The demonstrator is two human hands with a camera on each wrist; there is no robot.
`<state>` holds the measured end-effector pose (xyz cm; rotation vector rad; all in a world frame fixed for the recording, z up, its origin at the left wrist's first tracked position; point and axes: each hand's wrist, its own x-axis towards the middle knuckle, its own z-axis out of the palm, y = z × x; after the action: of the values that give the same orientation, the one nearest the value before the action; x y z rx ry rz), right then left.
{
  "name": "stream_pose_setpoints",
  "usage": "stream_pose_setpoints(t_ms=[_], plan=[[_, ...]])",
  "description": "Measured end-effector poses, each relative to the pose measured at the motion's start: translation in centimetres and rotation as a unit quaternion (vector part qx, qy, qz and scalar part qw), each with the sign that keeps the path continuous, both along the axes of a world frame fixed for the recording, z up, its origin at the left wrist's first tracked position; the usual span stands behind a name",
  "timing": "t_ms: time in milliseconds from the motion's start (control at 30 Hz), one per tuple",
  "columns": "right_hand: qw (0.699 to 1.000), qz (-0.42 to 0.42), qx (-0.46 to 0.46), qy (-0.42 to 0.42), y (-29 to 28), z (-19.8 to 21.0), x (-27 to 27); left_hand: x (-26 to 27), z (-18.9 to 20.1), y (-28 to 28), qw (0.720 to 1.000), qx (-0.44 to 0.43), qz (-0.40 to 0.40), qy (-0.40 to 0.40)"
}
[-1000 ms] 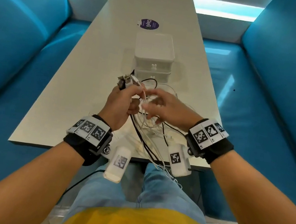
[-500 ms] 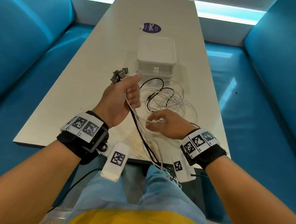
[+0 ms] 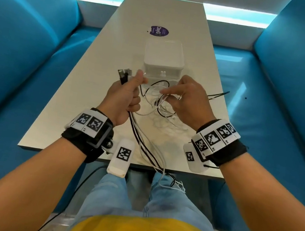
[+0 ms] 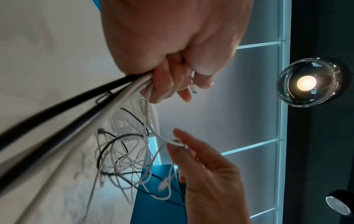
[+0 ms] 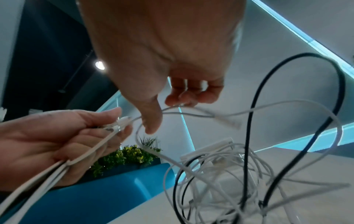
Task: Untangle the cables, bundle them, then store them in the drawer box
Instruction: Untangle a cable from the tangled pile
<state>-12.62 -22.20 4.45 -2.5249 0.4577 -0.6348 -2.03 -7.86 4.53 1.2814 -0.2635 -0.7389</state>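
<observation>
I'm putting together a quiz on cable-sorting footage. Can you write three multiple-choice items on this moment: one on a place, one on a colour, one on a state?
1. Where is the white drawer box?
A. On the table, beyond the hands
B. On the blue seat
C. On the person's lap

2. Which colours are the cables?
A. Red and yellow
B. Black and white
C. All green

3. What is the left hand doing?
A. Lying flat on the table
B. Pulling the drawer open
C. Gripping a bunch of cables by their plug ends

Answers:
1 A: the box stands mid-table past both hands.
2 B: only black and white strands show in the tangle.
3 C: its fingers curl round several cables, with plugs sticking out above the fist, while the right hand pinches a white strand.
</observation>
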Motion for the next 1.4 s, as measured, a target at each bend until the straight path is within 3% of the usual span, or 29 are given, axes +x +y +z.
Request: stream_pose_setpoints(t_ms=[133, 333, 467, 633, 733, 867, 1133, 1233, 1333, 1400], plan=[[0.997, 0.032, 0.001, -0.074, 0.6, 1.0, 0.2, -0.5, 0.3, -1.4, 0.999, 0.017, -0.045, -0.022], [0.982, 0.037, 0.09, -0.163, 0.4, 1.2, 0.0, -1.0, 0.5, -2.3, 0.999, -0.015, -0.05, -0.016], [0.982, 0.054, 0.062, -0.171, 0.3, 1.5, 0.2, -1.0, 0.4, -2.0, 0.996, -0.064, -0.067, -0.021], [0.992, 0.044, -0.004, -0.115, 0.0, 1.8, 0.6, -1.3, 0.4, -2.1, 0.992, -0.103, -0.067, -0.01], [0.993, 0.07, -0.01, -0.099, -0.2, 2.0, 0.5, -1.2, 0.4, -2.3, 0.995, -0.095, -0.044, -0.005], [0.985, 0.081, 0.046, -0.143, -0.1, 2.6, 0.4, -1.5, 0.5, -2.6, 0.997, -0.047, -0.042, -0.051], [0.963, 0.102, 0.093, -0.231, 0.5, 3.0, -0.9, -1.8, 1.6, -2.3, 0.986, 0.04, -0.095, -0.132], [0.979, 0.084, 0.116, -0.142, 0.3, 1.6, -1.2, -2.3, 1.9, -2.0, 0.983, 0.014, -0.044, -0.179], [0.992, 0.065, 0.111, 0.022, -1.1, -1.2, -1.1, -2.2, 1.9, -1.4, 0.988, -0.057, -0.021, -0.139], [0.992, 0.033, 0.117, 0.042, -2.5, -2.7, -1.3, -1.4, 1.9, -0.8, 0.989, -0.084, -0.009, -0.125]])
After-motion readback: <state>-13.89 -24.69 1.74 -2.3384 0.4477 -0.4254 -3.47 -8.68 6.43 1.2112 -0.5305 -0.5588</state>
